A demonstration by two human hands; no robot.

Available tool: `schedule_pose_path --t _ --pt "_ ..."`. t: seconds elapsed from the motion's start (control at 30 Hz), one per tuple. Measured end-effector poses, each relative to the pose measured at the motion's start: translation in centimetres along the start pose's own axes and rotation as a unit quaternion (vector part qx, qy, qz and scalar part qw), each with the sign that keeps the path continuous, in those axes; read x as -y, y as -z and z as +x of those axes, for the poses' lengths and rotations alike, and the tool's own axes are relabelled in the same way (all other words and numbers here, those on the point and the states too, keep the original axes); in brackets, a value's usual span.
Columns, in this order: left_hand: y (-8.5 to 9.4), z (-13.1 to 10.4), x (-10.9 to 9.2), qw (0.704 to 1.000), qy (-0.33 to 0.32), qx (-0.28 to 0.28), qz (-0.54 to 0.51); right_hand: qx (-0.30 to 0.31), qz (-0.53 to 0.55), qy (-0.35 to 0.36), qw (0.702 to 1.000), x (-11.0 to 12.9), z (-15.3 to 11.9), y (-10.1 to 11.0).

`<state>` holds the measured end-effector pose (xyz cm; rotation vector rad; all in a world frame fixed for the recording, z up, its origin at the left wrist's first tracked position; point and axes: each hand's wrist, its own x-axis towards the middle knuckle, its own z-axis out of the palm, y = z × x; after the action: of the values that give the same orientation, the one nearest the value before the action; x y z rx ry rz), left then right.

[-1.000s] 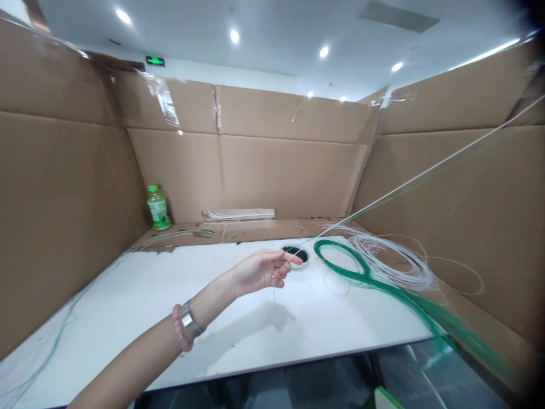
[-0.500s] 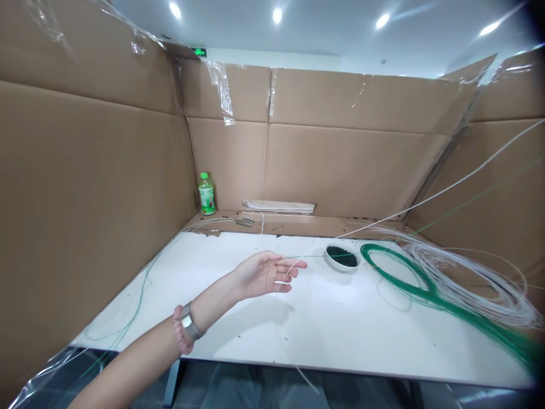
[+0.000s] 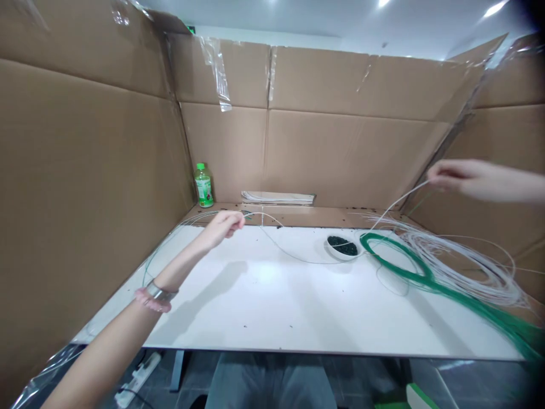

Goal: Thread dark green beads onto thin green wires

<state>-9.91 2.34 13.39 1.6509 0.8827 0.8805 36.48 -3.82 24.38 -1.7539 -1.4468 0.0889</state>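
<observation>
My left hand (image 3: 229, 223) is closed above the back left of the white table (image 3: 264, 301), with a thin white cord (image 3: 269, 216) coming out of its fingers in a short arc. Up at the right, my right hand (image 3: 462, 175) is slightly blurred, its fingers pinched on a white cord (image 3: 398, 200) that runs down and left towards the bowl. A thin strand sags low over the table between the hands; I cannot tell if it is all one cord. Below it stands a small white bowl (image 3: 344, 257) filled with tiny dark green pieces (image 3: 342, 245).
A green cord bundle (image 3: 426, 278) and a loose white cord coil (image 3: 472, 272) lie at the right. Behind stand a green-capped bottle (image 3: 204, 186) and a flat white bundle (image 3: 277, 197). Cardboard walls (image 3: 353, 153) enclose the table; a power strip (image 3: 138, 379) lies on the floor.
My left hand has moved left and slightly up, and its spread fingers have closed on the white cord. My right hand has come into view at the right, holding a white cord. The view has tilted down.
</observation>
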Motion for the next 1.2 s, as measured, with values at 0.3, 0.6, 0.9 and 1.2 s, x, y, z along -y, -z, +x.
schedule_pose_path --t 0.3,0.6,0.9,1.2 --pt "1.0 -1.2 0.1 0.981 -0.038 0.0 0.19 0.162 -0.096 0.066 0.98 -4.2 -8.5 -12.7" --pt "-4.0 -3.6 1.4 0.971 -0.053 0.071 0.22 0.355 0.219 0.253 0.873 10.7 -15.4 -23.9" --pt "-2.5 -7.1 0.5 0.964 -0.105 -0.153 0.189 0.298 0.292 0.174 0.892 9.8 -17.9 -26.7" --pt "-7.3 -10.7 6.0 0.901 0.054 -0.099 -0.419 0.241 0.325 0.136 0.904 9.2 -19.5 -26.8"
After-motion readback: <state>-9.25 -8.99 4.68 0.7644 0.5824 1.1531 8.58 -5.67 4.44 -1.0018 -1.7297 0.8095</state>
